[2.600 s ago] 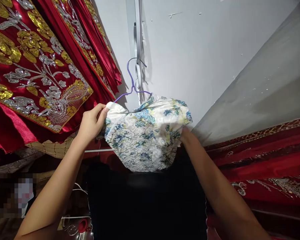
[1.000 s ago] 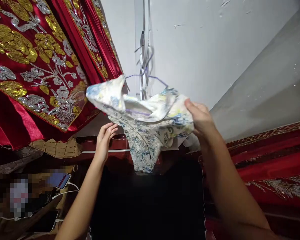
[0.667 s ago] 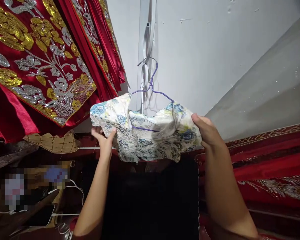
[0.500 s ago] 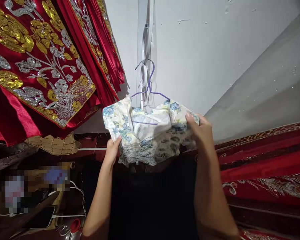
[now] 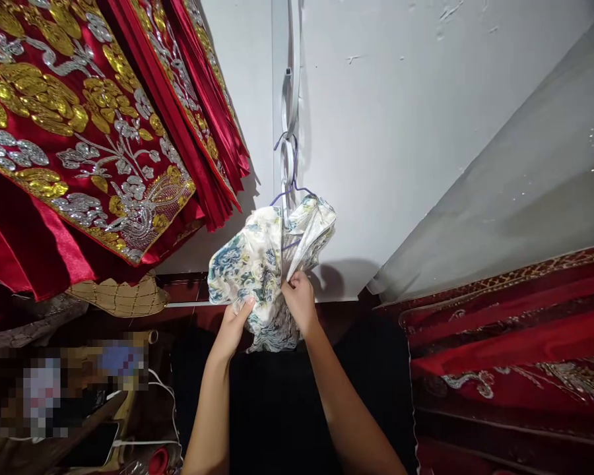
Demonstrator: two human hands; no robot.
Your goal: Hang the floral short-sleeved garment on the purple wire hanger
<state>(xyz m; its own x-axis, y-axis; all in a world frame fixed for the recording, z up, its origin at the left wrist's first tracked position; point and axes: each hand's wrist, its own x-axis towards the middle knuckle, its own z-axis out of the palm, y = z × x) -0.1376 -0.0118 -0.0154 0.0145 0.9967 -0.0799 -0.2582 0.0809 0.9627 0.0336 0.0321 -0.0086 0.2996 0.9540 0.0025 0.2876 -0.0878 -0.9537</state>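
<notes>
A white top with blue and yellow flowers [image 5: 250, 260] hangs on a purple wire hanger [image 5: 296, 173], turned at an angle with its neckline towards the right. The hanger's hook goes through a white metal hook rack [image 5: 287, 119] on the wall. My left hand [image 5: 232, 323] pinches the top's lower left side, thumb on the front. My right hand [image 5: 299, 297] is closed on the neckline edge near the middle, its fingertips partly hidden by the cloth. The top's gathered lower part hangs between my hands.
Red garments with gold and silver embroidery [image 5: 123, 152] hang at the left. More red embroidered cloth [image 5: 515, 330] is at the right, below sheer whitish fabric [image 5: 515, 218]. A phone [image 5: 92, 445] with a white cable lies at the lower left, near a red round object [image 5: 158, 460].
My right hand has moved left and inward from the right sleeve to the neckline. The top has swung from facing me squarely to an angle, and its right side has folded back.
</notes>
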